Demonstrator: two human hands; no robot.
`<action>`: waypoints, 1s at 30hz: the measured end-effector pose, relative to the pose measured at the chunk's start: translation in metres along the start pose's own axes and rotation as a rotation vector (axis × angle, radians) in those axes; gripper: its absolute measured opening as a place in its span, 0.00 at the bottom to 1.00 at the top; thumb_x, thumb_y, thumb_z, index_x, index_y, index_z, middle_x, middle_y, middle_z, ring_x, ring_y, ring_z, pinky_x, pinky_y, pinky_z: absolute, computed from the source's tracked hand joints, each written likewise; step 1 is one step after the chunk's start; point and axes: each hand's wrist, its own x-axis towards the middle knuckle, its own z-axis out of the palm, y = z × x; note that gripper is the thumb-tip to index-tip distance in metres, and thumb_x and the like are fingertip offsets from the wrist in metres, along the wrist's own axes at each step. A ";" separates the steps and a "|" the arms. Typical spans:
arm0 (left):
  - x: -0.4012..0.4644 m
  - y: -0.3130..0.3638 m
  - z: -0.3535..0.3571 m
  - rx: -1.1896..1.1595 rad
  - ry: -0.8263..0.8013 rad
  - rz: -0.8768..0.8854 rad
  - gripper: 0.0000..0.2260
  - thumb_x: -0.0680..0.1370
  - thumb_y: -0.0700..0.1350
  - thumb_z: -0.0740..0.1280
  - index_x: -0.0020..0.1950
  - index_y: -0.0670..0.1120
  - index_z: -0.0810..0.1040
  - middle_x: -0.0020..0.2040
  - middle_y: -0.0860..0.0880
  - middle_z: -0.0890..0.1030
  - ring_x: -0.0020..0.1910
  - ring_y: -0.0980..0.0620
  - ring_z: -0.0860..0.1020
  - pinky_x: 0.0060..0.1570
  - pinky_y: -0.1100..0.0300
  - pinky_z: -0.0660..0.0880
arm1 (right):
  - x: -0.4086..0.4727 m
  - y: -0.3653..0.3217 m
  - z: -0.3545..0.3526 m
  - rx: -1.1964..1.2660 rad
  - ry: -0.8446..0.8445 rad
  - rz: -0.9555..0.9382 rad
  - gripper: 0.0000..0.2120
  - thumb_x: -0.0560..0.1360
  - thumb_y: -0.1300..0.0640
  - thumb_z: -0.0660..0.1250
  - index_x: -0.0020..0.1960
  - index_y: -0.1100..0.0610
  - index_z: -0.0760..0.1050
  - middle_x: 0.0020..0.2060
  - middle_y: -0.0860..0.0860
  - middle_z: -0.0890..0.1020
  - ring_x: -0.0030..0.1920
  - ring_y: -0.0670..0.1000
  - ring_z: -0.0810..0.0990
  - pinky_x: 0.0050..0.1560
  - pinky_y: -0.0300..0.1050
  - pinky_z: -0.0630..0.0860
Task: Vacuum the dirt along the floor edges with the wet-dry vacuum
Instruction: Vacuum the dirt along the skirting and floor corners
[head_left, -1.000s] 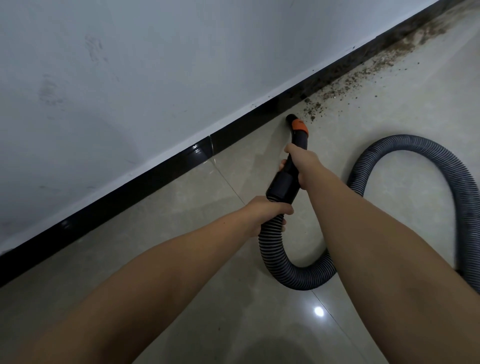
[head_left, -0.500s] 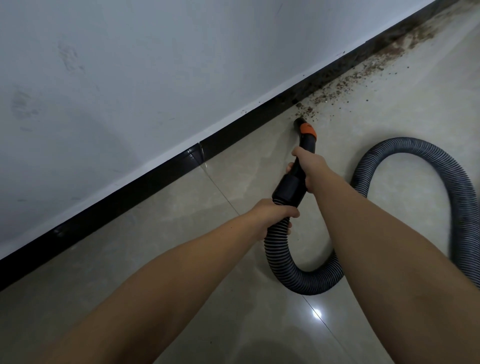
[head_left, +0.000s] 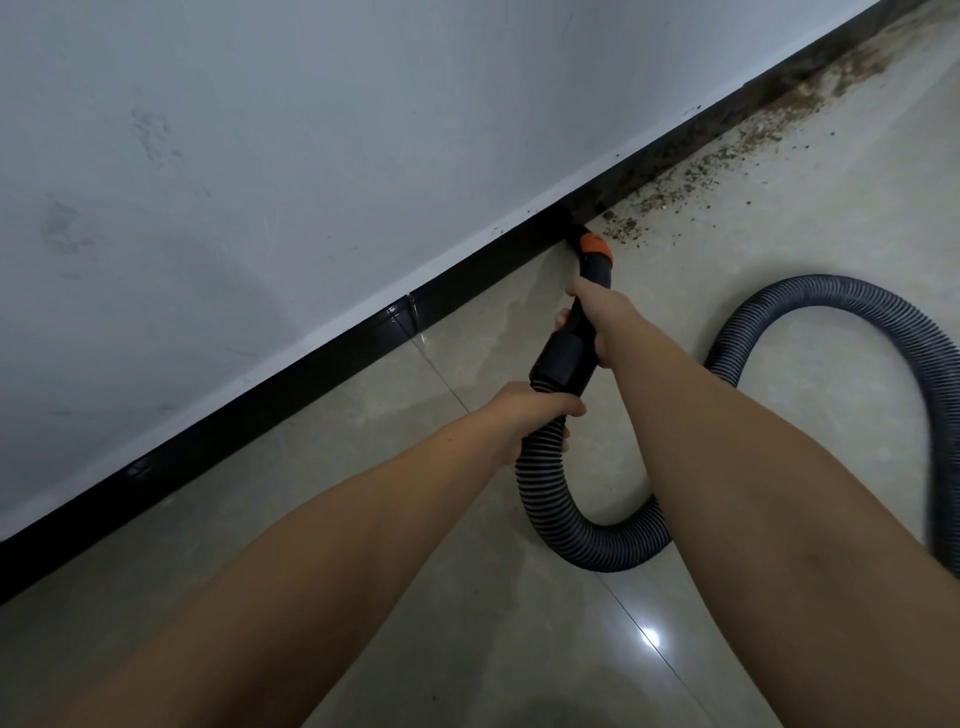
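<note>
Hose (head_left: 582, 525): I am gripping its ribbed grey end with my left hand (head_left: 524, 415), fingers curling round it just below the black cuff.
Right hand (head_left: 597, 312): I am clasping the black wand (head_left: 569, 353) further up, under its orange collar (head_left: 596, 247).
Nozzle tip: I am pressing it into the corner where the black baseboard (head_left: 291, 369) is meeting the tiled floor (head_left: 363, 467).
Dirt (head_left: 675, 192): brown crumbs are lying along the edge beyond the tip.
Hose loop: it is curling across the floor to my right.
</note>
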 end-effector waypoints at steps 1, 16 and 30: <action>-0.002 -0.003 0.000 -0.002 -0.003 -0.011 0.07 0.74 0.39 0.70 0.45 0.42 0.72 0.35 0.44 0.76 0.31 0.50 0.75 0.31 0.60 0.75 | -0.002 0.003 0.000 -0.012 -0.003 -0.001 0.13 0.76 0.60 0.63 0.58 0.61 0.65 0.32 0.56 0.73 0.27 0.50 0.73 0.28 0.41 0.74; -0.103 -0.027 0.053 0.093 -0.091 -0.089 0.09 0.74 0.38 0.69 0.51 0.40 0.73 0.34 0.44 0.76 0.30 0.50 0.75 0.29 0.61 0.75 | -0.101 0.026 -0.062 -0.005 0.133 0.109 0.07 0.75 0.61 0.64 0.51 0.61 0.67 0.31 0.56 0.74 0.27 0.51 0.73 0.30 0.45 0.74; -0.424 0.169 0.126 0.222 0.095 0.197 0.09 0.74 0.42 0.70 0.51 0.45 0.73 0.39 0.50 0.76 0.40 0.52 0.74 0.30 0.71 0.68 | -0.425 -0.251 -0.089 -0.154 0.104 -0.150 0.06 0.75 0.61 0.64 0.50 0.60 0.68 0.27 0.55 0.74 0.21 0.50 0.72 0.29 0.43 0.74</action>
